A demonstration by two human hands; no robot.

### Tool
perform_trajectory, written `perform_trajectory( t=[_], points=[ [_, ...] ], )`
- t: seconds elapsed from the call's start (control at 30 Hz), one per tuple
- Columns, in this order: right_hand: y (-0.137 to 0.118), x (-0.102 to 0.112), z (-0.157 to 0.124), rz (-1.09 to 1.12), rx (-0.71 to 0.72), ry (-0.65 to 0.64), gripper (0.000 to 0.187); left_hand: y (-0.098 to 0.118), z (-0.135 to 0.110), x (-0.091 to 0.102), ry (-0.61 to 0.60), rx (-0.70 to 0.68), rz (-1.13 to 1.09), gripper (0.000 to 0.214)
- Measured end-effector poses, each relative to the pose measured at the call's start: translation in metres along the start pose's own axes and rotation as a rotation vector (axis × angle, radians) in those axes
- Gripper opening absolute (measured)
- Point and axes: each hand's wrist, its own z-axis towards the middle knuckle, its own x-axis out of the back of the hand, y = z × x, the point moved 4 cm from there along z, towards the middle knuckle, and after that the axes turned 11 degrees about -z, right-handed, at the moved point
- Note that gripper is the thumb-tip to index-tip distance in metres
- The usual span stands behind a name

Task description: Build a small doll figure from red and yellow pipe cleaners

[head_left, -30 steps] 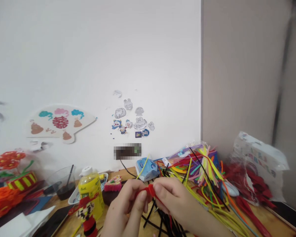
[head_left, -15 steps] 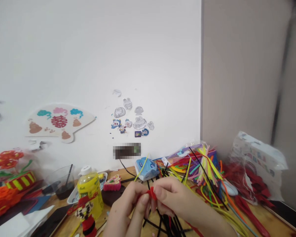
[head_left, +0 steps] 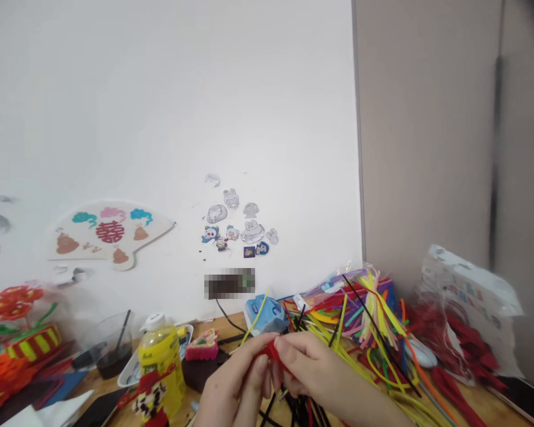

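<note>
Both my hands meet low in the middle of the view, pinching a small fuzzy red pipe cleaner piece [head_left: 272,351] between thumbs and fingers. My left hand [head_left: 238,379] grips it from one side, its thumb pointing up. From the other side my right hand [head_left: 323,370] has thumb and forefinger pressed onto it. Fingers cover most of the piece, so its full shape is hidden. Beneath the hands lie black pipe cleaners [head_left: 300,409]. To the left of my left hand stands a small figure with a red hat [head_left: 151,397], in front of a yellow drink bottle [head_left: 171,356].
A blue tissue pack [head_left: 266,314] sits behind the hands. Coloured pipe cleaners [head_left: 374,320] heap up to the right, near a white computer mouse [head_left: 420,354] and a plastic bag [head_left: 471,308]. On the left are a cup [head_left: 111,344] and orange flowers [head_left: 4,373].
The view has tilted slightly up, so wall and table items appear lower. My hands have stayed together on the red piece, with fingers slightly shifted and closer over it.
</note>
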Motion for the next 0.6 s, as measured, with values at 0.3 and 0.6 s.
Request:
perform_trajectory(
  t=[0.3,0.6],
  points=[
    [-0.031,0.001,-0.011,-0.552,0.105,0.097,0.024,-0.009,-0.001,0.010,0.222,0.093,-0.034,0.030],
    [-0.051,0.000,-0.025,-1.265,0.597,0.412,0.023,-0.009,0.001,0.009,0.161,0.021,0.101,0.025]
  ],
)
